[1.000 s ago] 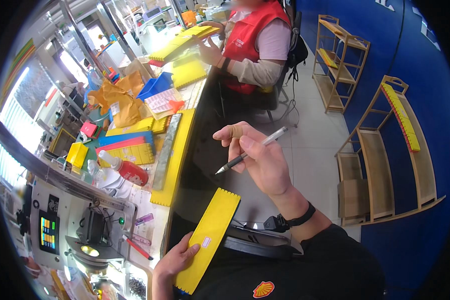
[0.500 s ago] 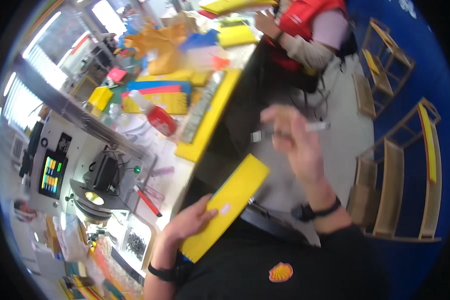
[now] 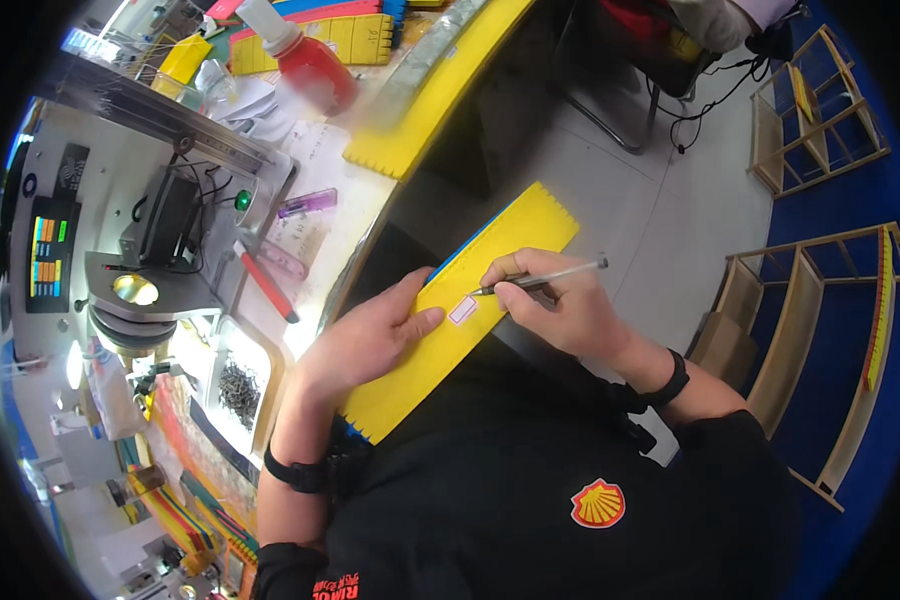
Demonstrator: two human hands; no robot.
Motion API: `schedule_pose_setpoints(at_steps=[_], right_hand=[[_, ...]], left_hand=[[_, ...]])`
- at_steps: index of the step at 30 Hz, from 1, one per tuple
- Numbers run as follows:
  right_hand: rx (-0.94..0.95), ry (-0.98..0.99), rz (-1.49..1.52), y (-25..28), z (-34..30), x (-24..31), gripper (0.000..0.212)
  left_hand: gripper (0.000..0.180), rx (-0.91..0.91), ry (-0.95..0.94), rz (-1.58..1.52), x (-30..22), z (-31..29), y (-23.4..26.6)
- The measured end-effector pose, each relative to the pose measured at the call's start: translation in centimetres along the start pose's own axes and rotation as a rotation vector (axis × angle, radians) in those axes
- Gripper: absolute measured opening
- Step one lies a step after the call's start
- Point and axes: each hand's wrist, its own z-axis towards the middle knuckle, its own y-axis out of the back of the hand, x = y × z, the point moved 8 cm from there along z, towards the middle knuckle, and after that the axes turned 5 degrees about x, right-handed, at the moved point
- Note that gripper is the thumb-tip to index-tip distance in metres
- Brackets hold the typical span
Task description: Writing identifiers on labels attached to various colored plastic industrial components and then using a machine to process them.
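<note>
My left hand (image 3: pixel 375 335) grips a long yellow strip of sheet material (image 3: pixel 410 378) by its left edge, thumb on top, above my lap. Its short ends are notched, and a blue layer shows along the far edge beneath. A small white label with a red border (image 3: pixel 463 311) sits near the strip's middle. My right hand (image 3: pixel 555 300) pinches a slim pen (image 3: pixel 560 273), its tip right at the label. Whether the tip touches the label I cannot tell.
Left of me, the workbench (image 3: pixel 355 205) holds a red bottle with a white cap (image 3: pixel 315 75), a red-handled tool (image 3: pixel 265 283), a tray of small dark parts (image 3: pixel 238 392) and a lit machine (image 3: pixel 135 290). Yellow sheets (image 3: pixel 380 143) overhang its edge. Wooden racks (image 3: pixel 805 310) stand right; a seated person is ahead.
My right hand has come down and left with the pen, from the air to the label. The view has tilted down, so the bench and the other person sit higher.
</note>
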Motion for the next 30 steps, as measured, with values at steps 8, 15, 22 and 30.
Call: schedule_pose_setpoints(at_steps=[8, 15, 22, 30], right_hand=[[0.029, 0.146, -0.087, -1.2, -0.5, 1.4, 0.011], [-0.033, 0.198, -0.154, -1.5, -0.3, 1.7, 0.012], [-0.032, 0.198, -0.16, -1.6, -0.1, 1.6, 0.012], [-0.024, 0.183, -0.155, -1.5, -0.1, 1.5, 0.011]], left_hand=[[0.067, -0.02, -0.026, 0.058, -0.3, -0.3, -0.2], [0.063, -0.059, -0.068, 0.057, -0.2, 0.0, 0.1], [0.067, -0.025, -0.053, 0.084, 0.0, 0.1, 0.0], [0.067, -0.018, -0.055, 0.077, 0.1, 0.2, 0.0]])
